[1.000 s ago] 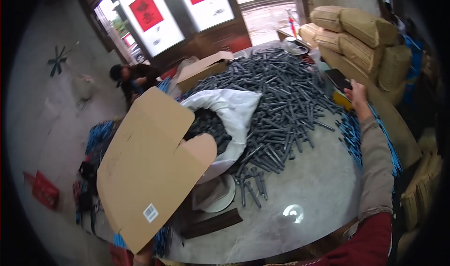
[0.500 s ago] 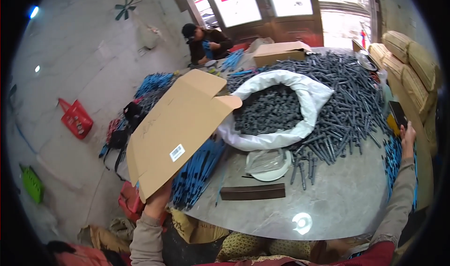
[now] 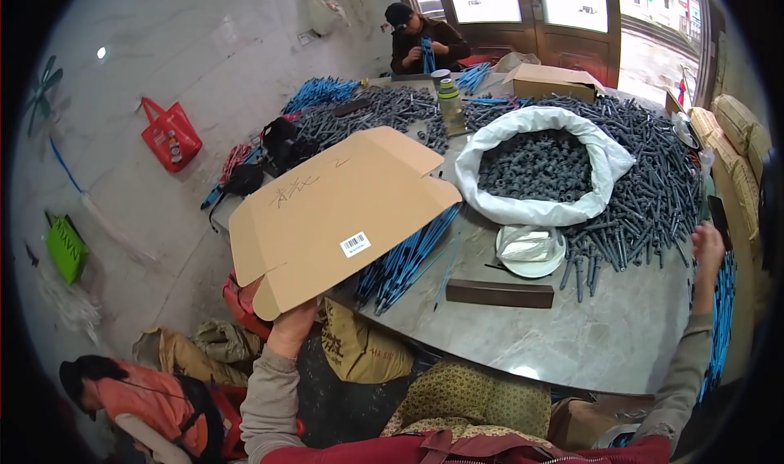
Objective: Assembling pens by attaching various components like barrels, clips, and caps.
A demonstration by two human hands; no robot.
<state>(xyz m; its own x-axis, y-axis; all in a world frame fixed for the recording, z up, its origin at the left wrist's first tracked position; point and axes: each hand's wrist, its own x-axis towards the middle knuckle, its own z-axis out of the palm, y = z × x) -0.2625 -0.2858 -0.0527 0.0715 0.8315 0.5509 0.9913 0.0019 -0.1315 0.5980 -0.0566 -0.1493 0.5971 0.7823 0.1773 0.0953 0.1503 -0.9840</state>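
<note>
My left hand (image 3: pixel 296 323) is closed on the lower edge of a flattened cardboard box (image 3: pixel 327 211), which is tilted over the left side of the table and hides part of it. Below the box's right edge lies a bundle of blue and black rods (image 3: pixel 408 256). On the far right, my right hand (image 3: pixel 709 250) is raised beside a black phone (image 3: pixel 719 217), its fingers apart, with no visible grip on the phone. A heap of blue rods (image 3: pixel 720 325) lies beside my right forearm.
A white sack (image 3: pixel 531 211) of dark grey plugs stands amid loose grey anchors (image 3: pixel 653 178) on the table (image 3: pixel 588 341). Nearer are a white plate (image 3: pixel 549 268) and a brown strip (image 3: pixel 500 294). One person (image 3: pixel 425 43) sits opposite; another (image 3: pixel 155 407) is at lower left.
The view has shifted left, and the box appears flatter and more fully in sight. My right hand has come away from the phone. A person has come into view at lower left.
</note>
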